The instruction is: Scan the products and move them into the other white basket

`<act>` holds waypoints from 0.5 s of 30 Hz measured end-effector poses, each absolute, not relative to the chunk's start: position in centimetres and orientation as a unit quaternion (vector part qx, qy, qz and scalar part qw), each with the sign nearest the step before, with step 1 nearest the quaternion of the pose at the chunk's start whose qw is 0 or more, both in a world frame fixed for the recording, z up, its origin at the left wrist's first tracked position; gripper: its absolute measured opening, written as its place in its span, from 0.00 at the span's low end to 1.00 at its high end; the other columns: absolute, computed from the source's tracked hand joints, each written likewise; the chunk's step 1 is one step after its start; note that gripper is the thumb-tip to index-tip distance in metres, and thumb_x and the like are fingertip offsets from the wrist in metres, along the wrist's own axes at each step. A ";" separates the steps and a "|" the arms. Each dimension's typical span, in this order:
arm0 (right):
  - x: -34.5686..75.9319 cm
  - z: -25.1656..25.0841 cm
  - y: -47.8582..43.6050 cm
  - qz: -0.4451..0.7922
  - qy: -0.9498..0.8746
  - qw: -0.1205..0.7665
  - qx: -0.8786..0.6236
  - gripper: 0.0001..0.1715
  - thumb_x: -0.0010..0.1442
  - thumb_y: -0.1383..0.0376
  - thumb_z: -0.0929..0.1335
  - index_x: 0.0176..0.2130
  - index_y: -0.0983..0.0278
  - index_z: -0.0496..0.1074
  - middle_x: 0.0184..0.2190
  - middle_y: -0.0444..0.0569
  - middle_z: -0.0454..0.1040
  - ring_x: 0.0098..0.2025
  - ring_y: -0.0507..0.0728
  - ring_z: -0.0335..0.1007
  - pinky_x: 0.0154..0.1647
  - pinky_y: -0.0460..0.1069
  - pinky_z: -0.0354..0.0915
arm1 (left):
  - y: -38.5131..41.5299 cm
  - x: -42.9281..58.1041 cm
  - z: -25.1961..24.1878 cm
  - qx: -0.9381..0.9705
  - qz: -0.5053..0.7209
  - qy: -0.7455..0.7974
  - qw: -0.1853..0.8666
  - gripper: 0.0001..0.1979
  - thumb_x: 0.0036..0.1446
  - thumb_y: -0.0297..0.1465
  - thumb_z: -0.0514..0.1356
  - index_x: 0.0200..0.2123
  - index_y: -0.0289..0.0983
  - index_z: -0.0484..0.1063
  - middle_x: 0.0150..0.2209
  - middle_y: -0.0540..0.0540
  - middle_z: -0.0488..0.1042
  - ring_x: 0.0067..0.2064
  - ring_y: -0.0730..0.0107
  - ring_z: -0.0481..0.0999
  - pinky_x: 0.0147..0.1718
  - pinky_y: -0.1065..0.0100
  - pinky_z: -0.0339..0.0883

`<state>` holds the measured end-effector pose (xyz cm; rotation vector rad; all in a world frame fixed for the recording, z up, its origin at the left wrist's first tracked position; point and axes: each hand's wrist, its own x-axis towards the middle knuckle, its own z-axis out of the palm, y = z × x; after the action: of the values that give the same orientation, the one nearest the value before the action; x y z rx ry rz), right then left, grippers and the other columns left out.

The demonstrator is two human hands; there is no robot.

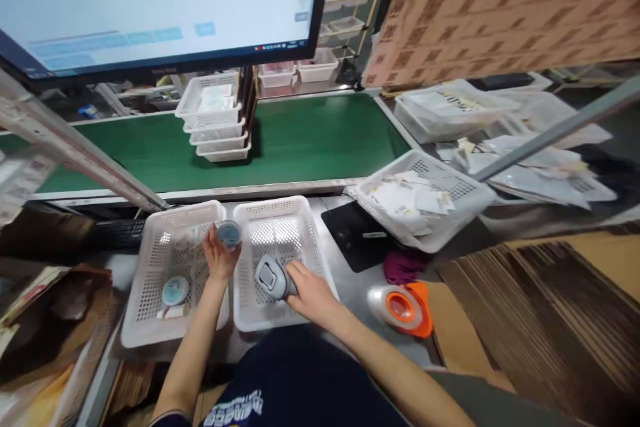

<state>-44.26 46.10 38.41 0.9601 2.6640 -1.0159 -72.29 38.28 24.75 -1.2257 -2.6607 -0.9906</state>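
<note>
My left hand (pixel 218 257) is closed around a small round blue-grey tin (pixel 229 234), held up between two white perforated baskets. My right hand (pixel 311 291) grips a grey handheld barcode scanner (pixel 273 276) over the right basket (pixel 305 227), its head aimed toward the tin. The left basket (pixel 150 260) holds another round light-blue tin (pixel 175 291) with a white item beside it.
A green conveyor belt (pixel 310 137) carries a stack of white baskets (pixel 216 117). A monitor (pixel 150 7) hangs above. To the right sit a basket of paper slips (pixel 425 197), a black pad (pixel 357 233), an orange tape dispenser (pixel 406 307), and flat cardboard (pixel 550 320).
</note>
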 end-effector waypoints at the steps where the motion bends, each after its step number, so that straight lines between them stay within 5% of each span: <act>1: -44.9 38.7 46.4 -0.325 0.887 0.073 0.320 0.23 0.59 0.68 0.69 0.54 0.63 0.71 0.57 0.57 0.74 0.50 0.65 0.76 0.45 0.54 0.66 | 38.9 -70.7 24.8 -0.426 -0.324 -0.845 0.019 0.51 0.60 0.38 0.70 0.75 0.24 0.46 0.72 0.18 0.59 0.76 0.36 0.58 0.75 0.42 0.54; 4: -45.0 38.2 46.8 -0.311 0.883 0.086 0.340 0.24 0.58 0.69 0.69 0.55 0.64 0.70 0.57 0.58 0.75 0.48 0.66 0.77 0.44 0.54 0.65 | 39.6 -66.4 24.6 -0.473 -0.321 -0.820 -0.030 0.46 0.63 0.37 0.67 0.75 0.25 0.50 0.72 0.18 0.61 0.75 0.36 0.62 0.75 0.43 0.55; 9: -38.9 33.6 45.1 -0.327 0.860 0.101 0.379 0.22 0.57 0.67 0.67 0.52 0.63 0.72 0.55 0.59 0.79 0.52 0.69 0.80 0.47 0.56 0.70 | 36.8 -65.6 23.5 -0.474 -0.309 -0.820 -0.091 0.61 0.58 0.45 0.74 0.78 0.24 0.42 0.75 0.15 0.55 0.78 0.30 0.55 0.77 0.37 0.45; 12: -33.4 29.4 43.7 -0.423 0.805 0.033 0.414 0.25 0.61 0.53 0.65 0.52 0.63 0.75 0.54 0.60 0.82 0.57 0.72 0.80 0.56 0.60 0.74 | 32.9 -70.3 23.3 -0.384 -0.258 -0.883 -0.082 0.53 0.66 0.43 0.67 0.79 0.25 0.40 0.78 0.18 0.50 0.81 0.38 0.49 0.78 0.43 0.47; 15: -29.6 26.8 42.7 -0.461 0.757 0.018 0.462 0.29 0.56 0.44 0.67 0.48 0.59 0.79 0.47 0.57 0.85 0.52 0.74 0.83 0.53 0.62 0.76 | 27.8 -76.0 23.4 -0.258 -0.161 -0.947 -0.108 0.45 0.64 0.36 0.68 0.76 0.25 0.52 0.77 0.17 0.53 0.80 0.37 0.51 0.75 0.46 0.54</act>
<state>-29.64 42.73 26.82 1.4347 2.3523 -1.4317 -75.96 27.84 23.42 -0.8713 -3.1977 -0.5437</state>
